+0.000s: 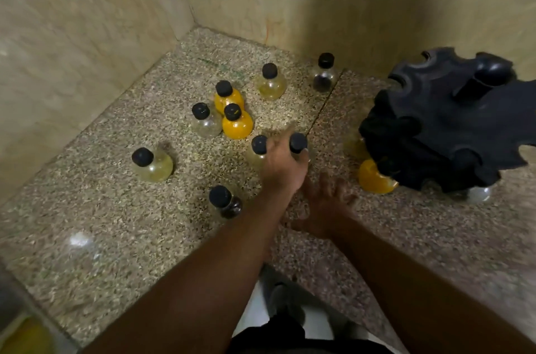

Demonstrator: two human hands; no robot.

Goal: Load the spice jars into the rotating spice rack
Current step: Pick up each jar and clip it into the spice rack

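Several round spice jars with black caps stand loose on the speckled stone counter [116, 237]: two orange jars [236, 127], pale yellow ones [153, 168] and dark ones [324, 78]. My left hand [282, 165] reaches in between two caps, and its thumb and fingers wrap the neck of the right-hand spice jar [298, 142]; the image is blurred there. The other jar [259, 144] touches the hand's left side. My right hand [324, 202] rests flat on the counter with fingers spread. The black rotating spice rack [446, 121] stands at the right, holding an orange jar [374, 179] low down.
Tiled walls [87, 34] close the counter in at the left and back, forming a corner. A dark-filled jar [224, 202] stands just left of my left forearm. A clear jar [480, 194] sits at the rack's bottom right. The counter's front edge runs below my arms.
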